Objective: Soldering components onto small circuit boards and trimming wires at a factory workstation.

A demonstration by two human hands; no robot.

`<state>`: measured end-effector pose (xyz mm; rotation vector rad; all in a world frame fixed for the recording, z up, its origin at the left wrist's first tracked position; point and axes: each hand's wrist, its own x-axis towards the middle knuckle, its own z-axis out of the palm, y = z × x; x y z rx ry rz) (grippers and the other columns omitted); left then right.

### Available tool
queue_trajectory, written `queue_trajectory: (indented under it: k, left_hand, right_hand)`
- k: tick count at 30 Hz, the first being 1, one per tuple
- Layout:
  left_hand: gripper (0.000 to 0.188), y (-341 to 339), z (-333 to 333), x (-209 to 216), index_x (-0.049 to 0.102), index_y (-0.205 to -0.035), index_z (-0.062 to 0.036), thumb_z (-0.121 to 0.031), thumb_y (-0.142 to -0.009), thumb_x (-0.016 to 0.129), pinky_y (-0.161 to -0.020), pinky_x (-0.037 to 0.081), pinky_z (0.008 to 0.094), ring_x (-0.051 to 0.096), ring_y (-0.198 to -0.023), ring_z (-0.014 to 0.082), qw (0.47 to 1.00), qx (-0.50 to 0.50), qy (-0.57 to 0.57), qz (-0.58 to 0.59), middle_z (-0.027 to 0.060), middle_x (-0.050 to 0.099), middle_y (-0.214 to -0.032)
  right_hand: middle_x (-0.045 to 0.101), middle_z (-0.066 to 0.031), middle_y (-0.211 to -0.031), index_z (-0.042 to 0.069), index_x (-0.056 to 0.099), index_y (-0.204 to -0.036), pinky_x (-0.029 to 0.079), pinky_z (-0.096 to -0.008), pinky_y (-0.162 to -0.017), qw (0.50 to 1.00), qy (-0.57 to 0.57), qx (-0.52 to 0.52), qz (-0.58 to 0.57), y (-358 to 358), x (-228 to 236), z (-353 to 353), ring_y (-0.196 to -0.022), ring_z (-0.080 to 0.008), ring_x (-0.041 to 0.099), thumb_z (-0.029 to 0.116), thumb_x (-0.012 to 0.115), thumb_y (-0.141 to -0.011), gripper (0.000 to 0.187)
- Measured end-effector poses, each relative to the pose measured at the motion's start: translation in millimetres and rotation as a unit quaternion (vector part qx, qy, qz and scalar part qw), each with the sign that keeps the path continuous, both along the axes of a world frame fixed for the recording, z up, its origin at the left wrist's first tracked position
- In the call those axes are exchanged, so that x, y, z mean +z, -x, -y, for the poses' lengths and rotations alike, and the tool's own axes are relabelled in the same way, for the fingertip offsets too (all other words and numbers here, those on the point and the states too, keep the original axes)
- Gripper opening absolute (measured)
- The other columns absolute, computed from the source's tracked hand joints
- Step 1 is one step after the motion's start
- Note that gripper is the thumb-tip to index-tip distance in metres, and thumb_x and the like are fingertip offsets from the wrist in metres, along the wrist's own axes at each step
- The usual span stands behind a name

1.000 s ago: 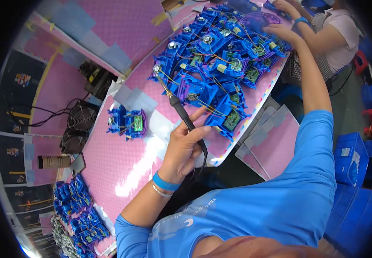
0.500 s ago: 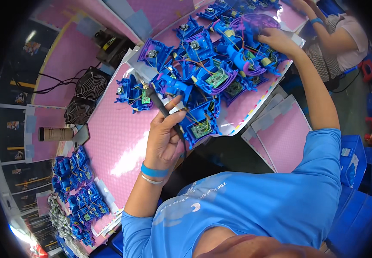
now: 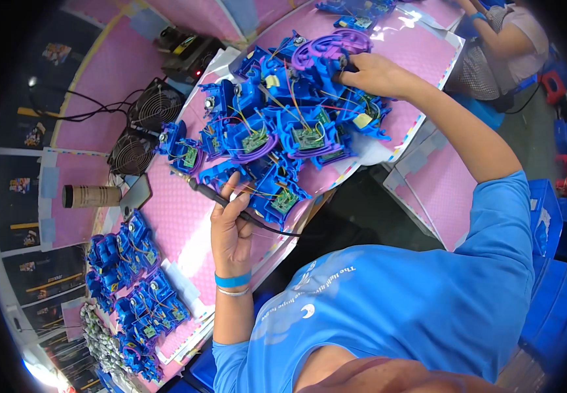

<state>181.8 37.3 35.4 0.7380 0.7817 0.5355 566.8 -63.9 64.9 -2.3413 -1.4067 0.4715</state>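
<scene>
My left hand (image 3: 232,242) is closed round a black soldering iron (image 3: 210,192), its metal tip slanting up and left and its cable trailing to the right. Just beyond it lies a blue housing with a green circuit board (image 3: 285,200). At the far side of the heap my right hand (image 3: 380,76) grips a blue-and-purple plastic housing (image 3: 329,54); its fingertips are partly hidden. Between my hands many similar housings crowd together, with loose wires, green boards (image 3: 308,136) and purple rims. One smaller housing (image 3: 180,149) sits at the heap's left edge.
Two black fans (image 3: 156,108) and a dark device with a red light (image 3: 192,56) stand behind the pink worktop (image 3: 182,219). A brown cylinder (image 3: 92,196) is at left. More housings (image 3: 152,304) lie nearer left. Another person (image 3: 503,49) sits far right.
My right hand has come left and nearer with the housing, and the heap is shifted the same way, away from the farthest housings. My left hand and the soldering iron are lower. The view has shifted slightly.
</scene>
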Motion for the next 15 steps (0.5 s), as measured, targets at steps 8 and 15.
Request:
queue_trajectory:
  k: [8, 15]
  left_hand:
    - [0.054, 71, 2, -1, 0.052, -0.144, -0.0007, 0.000, -0.091, 0.066, -0.040, 0.025, 0.0155, 0.054, -0.055, 0.0029, 0.996, 0.078, -0.037, -0.021, 0.0053, 0.071, -0.105]
    - [0.052, 116, 12, -7, 0.047, -0.147, -0.0006, 0.000, -0.096, 0.060, -0.039, 0.026, 0.0168, 0.052, -0.051, 0.0031, 0.982, 0.163, -0.072, -0.069, 0.0139, 0.070, -0.116]
  right_hand:
    - [0.069, -0.0274, -0.092, -0.002, 0.068, -0.102, 0.050, -0.0498, -0.080, 0.999, 0.004, 0.047, 0.018, 75, 4, -43, -0.089, -0.0437, 0.067, 0.053, 0.064, -0.089, 0.057]
    - [0.071, -0.0300, -0.099, -0.007, 0.070, -0.102, 0.053, -0.0496, -0.085, 0.992, 0.003, 0.128, -0.018, 121, 6, -77, -0.095, -0.0450, 0.068, 0.058, 0.063, -0.086, 0.067]
